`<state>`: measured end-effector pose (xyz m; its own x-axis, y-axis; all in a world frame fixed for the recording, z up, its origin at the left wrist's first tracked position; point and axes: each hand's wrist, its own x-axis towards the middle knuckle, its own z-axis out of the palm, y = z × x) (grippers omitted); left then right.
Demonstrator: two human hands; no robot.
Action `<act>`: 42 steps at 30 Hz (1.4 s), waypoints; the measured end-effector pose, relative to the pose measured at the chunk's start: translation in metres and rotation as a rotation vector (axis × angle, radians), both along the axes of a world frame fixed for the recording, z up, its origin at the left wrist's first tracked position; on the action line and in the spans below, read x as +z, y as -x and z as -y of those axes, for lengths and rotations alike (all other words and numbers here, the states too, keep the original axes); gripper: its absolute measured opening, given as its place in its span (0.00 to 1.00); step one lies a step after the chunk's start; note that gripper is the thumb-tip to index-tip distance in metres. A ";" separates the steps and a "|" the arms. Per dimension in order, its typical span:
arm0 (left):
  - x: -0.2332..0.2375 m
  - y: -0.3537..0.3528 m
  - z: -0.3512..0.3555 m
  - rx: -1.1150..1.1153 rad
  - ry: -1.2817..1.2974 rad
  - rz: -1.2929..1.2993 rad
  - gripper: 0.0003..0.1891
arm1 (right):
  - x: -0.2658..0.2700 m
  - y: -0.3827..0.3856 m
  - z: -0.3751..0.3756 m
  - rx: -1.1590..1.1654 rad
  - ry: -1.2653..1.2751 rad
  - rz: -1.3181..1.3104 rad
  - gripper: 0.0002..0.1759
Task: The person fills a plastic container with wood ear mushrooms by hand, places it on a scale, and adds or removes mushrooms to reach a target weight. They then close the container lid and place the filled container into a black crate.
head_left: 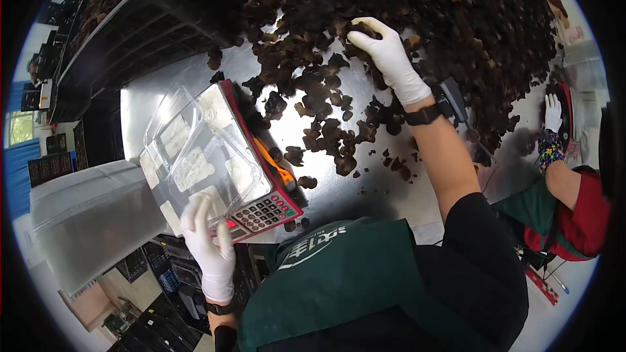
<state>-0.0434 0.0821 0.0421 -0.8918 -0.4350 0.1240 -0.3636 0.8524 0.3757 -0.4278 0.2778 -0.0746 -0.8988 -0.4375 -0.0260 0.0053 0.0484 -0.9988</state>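
Observation:
My right hand, in a white glove, reaches into a heap of dark, curled pieces that look like wood ear mushrooms. Its thumb and fingers close around a dark mushroom piece. My left hand, also gloved, is at the near edge of a red-rimmed digital scale, thumb and fingers apart. The fingertips overlap the corner of a clear plastic container that lies on the scale plate. An orange-handled tool rests beside the scale.
Loose mushroom pieces lie scattered across the metal table. A black crate stands at the back left, and a translucent bin is left of the scale. On the right, a co-worker's gloved hand is beside another red-edged device.

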 end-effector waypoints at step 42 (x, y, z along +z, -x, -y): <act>-0.008 0.002 0.022 0.391 -0.471 -0.504 0.35 | 0.090 -0.177 0.138 0.708 0.093 -0.312 0.12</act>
